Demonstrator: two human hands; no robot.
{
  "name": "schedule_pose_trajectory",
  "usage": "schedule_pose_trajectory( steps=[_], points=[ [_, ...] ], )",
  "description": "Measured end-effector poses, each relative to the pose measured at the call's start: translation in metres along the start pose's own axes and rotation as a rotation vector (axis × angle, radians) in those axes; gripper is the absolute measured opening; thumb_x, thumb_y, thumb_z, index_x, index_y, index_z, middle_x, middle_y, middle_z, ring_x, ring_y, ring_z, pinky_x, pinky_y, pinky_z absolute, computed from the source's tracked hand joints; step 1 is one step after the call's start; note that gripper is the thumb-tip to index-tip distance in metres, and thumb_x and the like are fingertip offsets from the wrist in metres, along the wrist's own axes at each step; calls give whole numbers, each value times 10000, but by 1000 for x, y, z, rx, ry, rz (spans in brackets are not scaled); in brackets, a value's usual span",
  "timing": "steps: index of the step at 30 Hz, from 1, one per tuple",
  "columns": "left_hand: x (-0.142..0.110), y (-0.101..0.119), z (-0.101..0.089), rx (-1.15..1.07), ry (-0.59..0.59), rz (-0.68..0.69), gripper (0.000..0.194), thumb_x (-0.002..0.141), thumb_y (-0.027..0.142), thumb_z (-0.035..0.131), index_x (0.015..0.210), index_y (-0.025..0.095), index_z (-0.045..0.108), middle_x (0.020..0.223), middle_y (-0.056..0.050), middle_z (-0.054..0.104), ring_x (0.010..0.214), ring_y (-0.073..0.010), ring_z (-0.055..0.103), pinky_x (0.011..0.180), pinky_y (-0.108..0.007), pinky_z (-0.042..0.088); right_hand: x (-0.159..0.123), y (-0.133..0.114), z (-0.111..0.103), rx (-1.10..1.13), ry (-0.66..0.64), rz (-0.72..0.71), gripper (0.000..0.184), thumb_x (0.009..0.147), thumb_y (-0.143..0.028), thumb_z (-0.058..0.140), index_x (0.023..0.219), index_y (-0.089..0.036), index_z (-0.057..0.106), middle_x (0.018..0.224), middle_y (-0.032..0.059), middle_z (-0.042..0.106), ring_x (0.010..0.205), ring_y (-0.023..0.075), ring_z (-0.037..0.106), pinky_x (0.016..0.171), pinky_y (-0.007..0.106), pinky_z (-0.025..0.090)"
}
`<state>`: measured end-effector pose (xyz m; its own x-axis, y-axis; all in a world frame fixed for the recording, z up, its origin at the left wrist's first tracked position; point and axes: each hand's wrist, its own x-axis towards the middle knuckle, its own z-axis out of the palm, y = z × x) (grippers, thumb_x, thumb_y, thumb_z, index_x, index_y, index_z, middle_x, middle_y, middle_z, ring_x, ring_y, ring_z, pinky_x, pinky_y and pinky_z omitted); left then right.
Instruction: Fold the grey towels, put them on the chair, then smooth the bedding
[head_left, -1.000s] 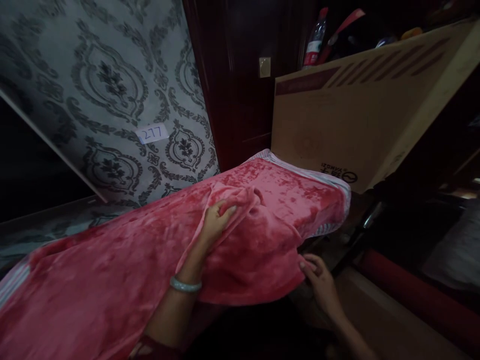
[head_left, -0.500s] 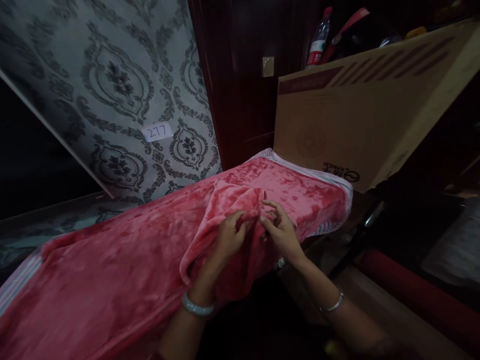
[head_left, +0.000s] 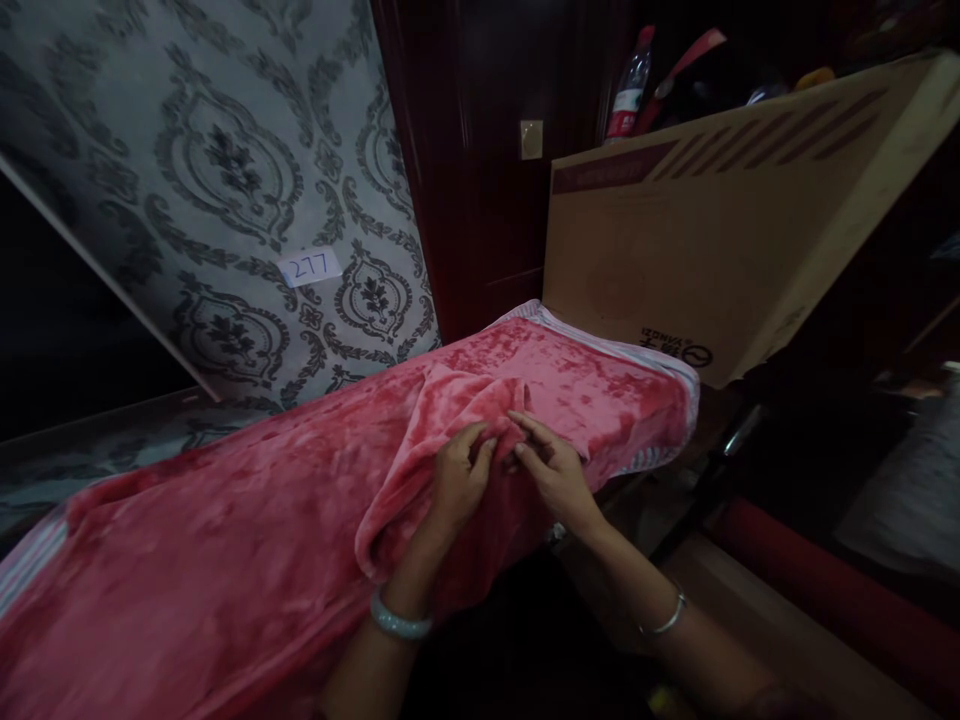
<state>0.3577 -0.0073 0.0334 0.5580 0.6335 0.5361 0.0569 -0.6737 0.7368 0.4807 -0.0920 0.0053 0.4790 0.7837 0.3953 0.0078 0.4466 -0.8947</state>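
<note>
A plush pink-red cloth (head_left: 465, 400) lies bunched and folded near the middle of the view. My left hand (head_left: 461, 470) pinches its edge between thumb and fingers. Close beside it on the right, my right hand (head_left: 551, 465) pinches the same edge, its fingertips near those of the left. Beneath the cloth spreads a plush cover (head_left: 210, 540) of the same colour, with striped trim at its ends. The lower part of the cloth hangs toward me at the cover's near side. A pale bangle circles my left wrist and a thin silver one my right.
A large cardboard box (head_left: 712, 230) stands behind the cover's far right end. A bottle (head_left: 628, 90) with a red cap rises behind the box. Patterned wallpaper (head_left: 225, 160) bears a paper label (head_left: 310, 267) reading 277. Dark red panelling (head_left: 480, 200) holds a wall plate (head_left: 531, 140).
My right hand has moved slightly left and down, bringing its fingertips closer to my left hand. The left hand keeps its pinch on the cloth. The view has shifted slightly.
</note>
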Motion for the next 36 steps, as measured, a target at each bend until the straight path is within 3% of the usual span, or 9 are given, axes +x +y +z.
schedule_pose_trajectory(
  steps=[5,13,16,21,26,30,33,36],
  points=[
    [-2,0,5,-37,49,-2,244,904,244,537,1071,187,705,1069,-77,756,985,-209,701,890,-345,529,0,-2,6,44,-3,-36,472,839,-346,678,1299,-264,609,896,1,596,674,118,611,630,269,571],
    [-6,-4,6,2,-14,8,288,916,243,487,1113,172,685,1110,-102,740,1009,-221,687,902,-357,524,2,0,7,9,30,-59,413,856,-289,620,1268,-263,629,859,-10,572,658,117,594,642,274,553],
    [-6,-4,4,36,-26,8,299,924,250,465,1118,165,676,1117,-111,736,1014,-230,681,908,-377,519,4,1,6,-91,15,-107,444,866,-258,567,1308,-260,607,892,8,614,695,129,601,683,289,552],
    [-5,-2,6,39,-38,25,314,934,251,459,1162,170,658,1157,-109,725,1053,-223,671,943,-384,510,6,0,5,-384,22,-333,460,826,-168,531,1256,-282,650,1119,58,669,1027,213,609,963,410,493],
    [-7,-2,5,62,-76,80,323,936,192,428,1177,191,644,1196,-100,703,1114,-213,641,992,-389,483,14,-4,-1,-550,61,-434,282,822,-171,546,1034,-269,705,1012,78,654,983,249,591,908,440,494],
    [-17,-2,-15,305,-179,119,382,875,98,435,1185,197,636,1158,-94,689,1070,-234,607,959,-409,465,27,-17,-13,-574,69,-519,157,848,-221,573,959,-260,678,1067,81,666,1056,263,589,960,456,462],
    [-33,-6,-41,603,-227,38,449,811,46,458,1194,190,643,1134,-106,679,1040,-269,586,940,-446,443,41,-32,-22,-534,87,-502,138,860,-244,576,969,-251,660,1012,61,690,975,244,625,900,416,487],
    [-52,-18,-71,746,-195,-79,517,777,27,457,1242,172,628,1208,-139,653,1091,-292,581,965,-469,434,58,-46,-29,-486,143,-457,134,848,-269,575,958,-233,644,969,49,686,907,218,631,796,351,510]
  ],
)
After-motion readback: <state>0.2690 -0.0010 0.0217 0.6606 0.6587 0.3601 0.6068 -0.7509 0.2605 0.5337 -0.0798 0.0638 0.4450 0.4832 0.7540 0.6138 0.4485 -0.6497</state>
